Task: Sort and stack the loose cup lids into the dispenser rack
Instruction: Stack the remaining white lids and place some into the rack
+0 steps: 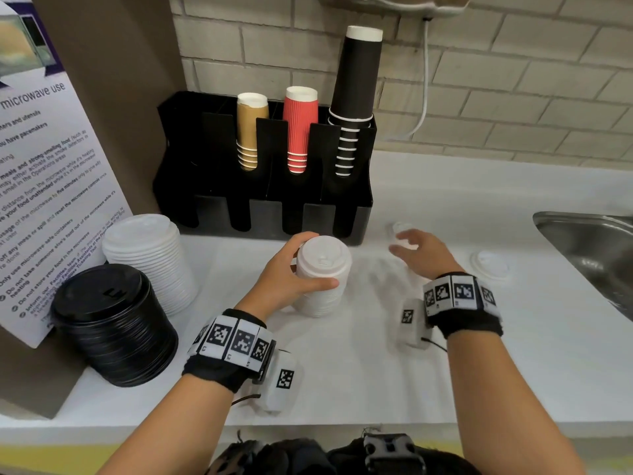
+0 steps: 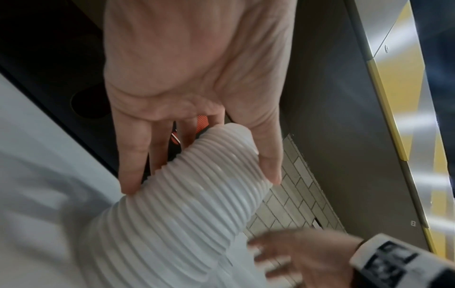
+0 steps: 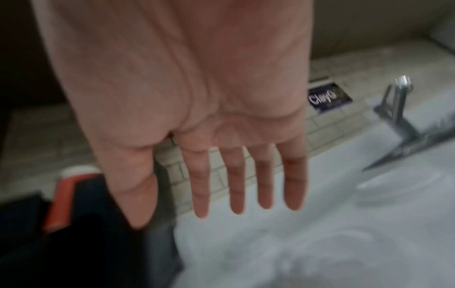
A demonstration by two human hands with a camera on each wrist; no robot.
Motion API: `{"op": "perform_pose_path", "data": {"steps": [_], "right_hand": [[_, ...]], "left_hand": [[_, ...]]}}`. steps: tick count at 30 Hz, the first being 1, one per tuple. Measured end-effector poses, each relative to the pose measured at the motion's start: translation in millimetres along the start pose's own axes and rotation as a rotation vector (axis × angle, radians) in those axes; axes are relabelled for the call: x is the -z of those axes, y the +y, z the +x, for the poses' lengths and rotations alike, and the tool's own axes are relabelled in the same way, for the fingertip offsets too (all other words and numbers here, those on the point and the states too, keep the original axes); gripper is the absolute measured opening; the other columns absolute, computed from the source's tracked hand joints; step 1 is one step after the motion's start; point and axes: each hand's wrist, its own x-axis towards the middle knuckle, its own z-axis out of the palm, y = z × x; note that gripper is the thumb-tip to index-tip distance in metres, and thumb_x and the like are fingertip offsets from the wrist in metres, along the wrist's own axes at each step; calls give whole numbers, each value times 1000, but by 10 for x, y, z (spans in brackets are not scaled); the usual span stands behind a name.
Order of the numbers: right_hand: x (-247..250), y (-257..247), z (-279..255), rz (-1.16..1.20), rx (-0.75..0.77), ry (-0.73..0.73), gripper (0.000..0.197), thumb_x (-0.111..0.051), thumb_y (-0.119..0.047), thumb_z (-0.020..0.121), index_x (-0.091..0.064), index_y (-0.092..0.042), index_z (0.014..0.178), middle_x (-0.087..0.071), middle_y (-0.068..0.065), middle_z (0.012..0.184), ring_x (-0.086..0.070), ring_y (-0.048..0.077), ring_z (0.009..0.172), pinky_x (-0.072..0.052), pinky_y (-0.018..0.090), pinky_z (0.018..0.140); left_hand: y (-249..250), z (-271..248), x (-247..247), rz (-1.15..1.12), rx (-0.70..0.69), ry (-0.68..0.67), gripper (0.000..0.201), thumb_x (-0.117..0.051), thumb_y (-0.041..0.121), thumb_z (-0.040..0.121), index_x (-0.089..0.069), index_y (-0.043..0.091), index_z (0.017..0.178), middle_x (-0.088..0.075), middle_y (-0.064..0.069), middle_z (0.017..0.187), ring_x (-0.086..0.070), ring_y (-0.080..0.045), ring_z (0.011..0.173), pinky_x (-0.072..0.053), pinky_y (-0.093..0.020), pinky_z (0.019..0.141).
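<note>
My left hand point(image 1: 291, 269) grips a stack of small white lids point(image 1: 322, 269) that stands on the counter in front of the black dispenser rack point(image 1: 260, 207). In the left wrist view the thumb and fingers point(image 2: 130, 165) wrap the ribbed stack of small white lids point(image 2: 177, 204). My right hand point(image 1: 414, 250) hovers open over the counter right of the stack, fingers spread point(image 3: 236, 185), holding nothing. A small white lid point(image 1: 400, 229) lies just beyond its fingertips, and another loose white lid point(image 1: 491, 265) lies to its right. The rack's front slots look empty.
A tall stack of larger white lids point(image 1: 150, 255) and a stack of black lids point(image 1: 113, 323) stand at the left. Tan, red and black cups point(image 1: 298, 128) fill the rack's back slots. A steel sink point(image 1: 592, 248) lies at the right, with a tap point(image 3: 399, 101). A notice board point(image 1: 44, 166) leans left.
</note>
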Motion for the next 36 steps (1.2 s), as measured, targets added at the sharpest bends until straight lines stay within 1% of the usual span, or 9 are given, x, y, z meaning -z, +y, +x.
{"op": "perform_pose_path", "data": {"steps": [4,9,13,16,19,24,28,32,36], "right_hand": [[-27,398,253,-374,-266,-108,53,-65,-29,86,-50,-21,136,-48,12,139,-46,33,126,-38,37,106],[-12,521,328,-377,-232,-187,59,-72,-28,82,-50,-19,135,-50,5,141,-47,25,129,-38,29,101],[42,354,277,-154,-221,-81,57,-75,-34,77,-51,-20,127,-56,4,125,-56,27,115,-43,28,88],[45,54,94,294,-102,-35,48,-78,-31,74,-56,-18,114,-59,3,113,-61,24,103,-53,38,90],[-32,-263,-157,536,69,-73,38,-76,-23,76,-62,-18,111,-63,3,108,-64,20,99,-56,36,82],[-112,-541,-387,440,358,-101,40,-76,-22,78,-62,-29,115,-63,-11,103,-60,1,96,-45,5,75],[-183,-637,-440,301,467,-135,47,-78,-21,76,-61,-30,119,-57,-3,112,-56,7,99,-47,15,80],[-232,-718,-451,167,498,-143,46,-78,-25,75,-63,-33,117,-54,-6,114,-52,7,100,-41,14,80],[-257,-812,-468,96,548,-151,43,-78,-24,73,-68,-28,114,-57,-5,115,-53,12,107,-46,28,92]], "left_hand": [[7,22,-4,1,12,1,67,-87,21,68,-51,37,123,-55,20,119,-52,-2,110,-43,-15,80],[12,45,-12,14,9,8,68,-88,20,66,-52,34,123,-57,16,120,-53,-5,112,-43,-15,82],[-2,43,-14,29,-7,18,69,-88,21,66,-52,34,123,-57,19,120,-52,-2,113,-42,-12,82],[-12,48,-16,35,-10,24,70,-89,21,66,-51,33,123,-56,20,119,-51,1,113,-42,-8,79],[-17,55,-21,29,18,47,73,-90,22,64,-48,31,123,-54,19,119,-51,0,110,-41,-11,79],[-18,48,-29,34,19,76,71,-91,24,63,-51,31,120,-57,17,117,-53,1,106,-42,-11,74],[-10,46,-35,35,17,86,69,-91,24,63,-52,32,119,-58,17,114,-55,1,105,-44,-7,70],[-24,47,-45,20,17,98,71,-92,21,61,-53,30,120,-60,15,113,-57,-2,104,-47,-7,69],[-26,62,-46,19,19,91,71,-91,20,60,-53,31,119,-60,13,114,-57,-5,105,-48,-10,70]]}}
